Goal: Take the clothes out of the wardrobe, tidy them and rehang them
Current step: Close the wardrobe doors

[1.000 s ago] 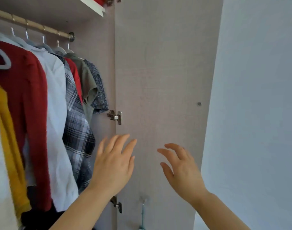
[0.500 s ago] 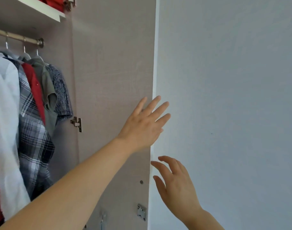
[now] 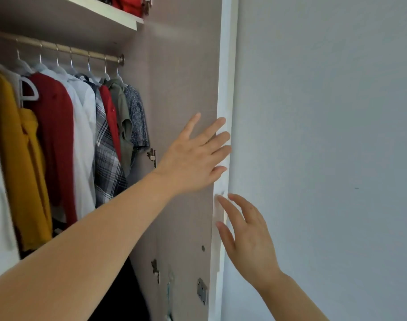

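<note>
left hand (image 3: 193,156), flat and open, presses the wardrobe door (image 3: 179,89), maybe to push it wide; right hand (image 3: 246,237), open too, at its five o'clock.

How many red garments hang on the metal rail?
2: dark red top beside the mustard garment; bright red shirt beside the grey plaid shirt. Others may hide off-frame left.

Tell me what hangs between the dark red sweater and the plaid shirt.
A white shirt hangs between the sweater and the plaid shirt, in the head view.
</note>
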`<state>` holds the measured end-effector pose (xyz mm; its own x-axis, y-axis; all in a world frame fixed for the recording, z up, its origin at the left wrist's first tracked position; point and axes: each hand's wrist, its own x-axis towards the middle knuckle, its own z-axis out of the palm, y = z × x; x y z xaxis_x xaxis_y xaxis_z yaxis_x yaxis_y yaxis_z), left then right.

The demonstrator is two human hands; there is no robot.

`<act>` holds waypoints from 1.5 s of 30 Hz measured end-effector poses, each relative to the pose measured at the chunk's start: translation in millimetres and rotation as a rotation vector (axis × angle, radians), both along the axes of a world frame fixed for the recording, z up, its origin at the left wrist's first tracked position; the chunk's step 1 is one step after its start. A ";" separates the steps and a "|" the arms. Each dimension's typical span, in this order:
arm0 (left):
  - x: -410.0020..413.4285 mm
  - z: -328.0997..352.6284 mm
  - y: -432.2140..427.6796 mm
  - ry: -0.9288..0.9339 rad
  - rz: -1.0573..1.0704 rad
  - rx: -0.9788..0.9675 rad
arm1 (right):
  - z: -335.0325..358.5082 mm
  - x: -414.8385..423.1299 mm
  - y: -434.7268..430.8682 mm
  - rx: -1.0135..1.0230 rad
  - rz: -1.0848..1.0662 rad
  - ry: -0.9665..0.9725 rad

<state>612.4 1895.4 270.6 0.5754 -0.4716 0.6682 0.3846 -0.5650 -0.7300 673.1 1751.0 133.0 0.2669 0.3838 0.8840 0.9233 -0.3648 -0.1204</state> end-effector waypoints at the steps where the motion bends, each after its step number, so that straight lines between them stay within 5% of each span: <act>1: -8.9 -0.5 5.2 -0.007 -0.020 0.008 | 0.7 -3.5 5.5 0.005 0.026 0.004; 15: -170.2 -13.3 118.5 -0.025 0.236 -0.041 | -2.5 -99.0 160.2 0.051 0.483 -0.069; 40: -235.1 -39.1 357.8 -0.152 0.509 -0.260 | -5.6 -169.5 434.5 -0.047 0.186 -0.082; 45: -228.7 -43.4 376.9 -0.165 0.416 -0.240 | -16.1 -159.6 454.7 -0.013 0.257 -0.097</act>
<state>383.7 2272.3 227.2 0.5598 -0.0468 0.8273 0.7118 -0.4840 -0.5091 513.5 2205.7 117.0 0.0735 0.4394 0.8953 0.9927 -0.1181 -0.0235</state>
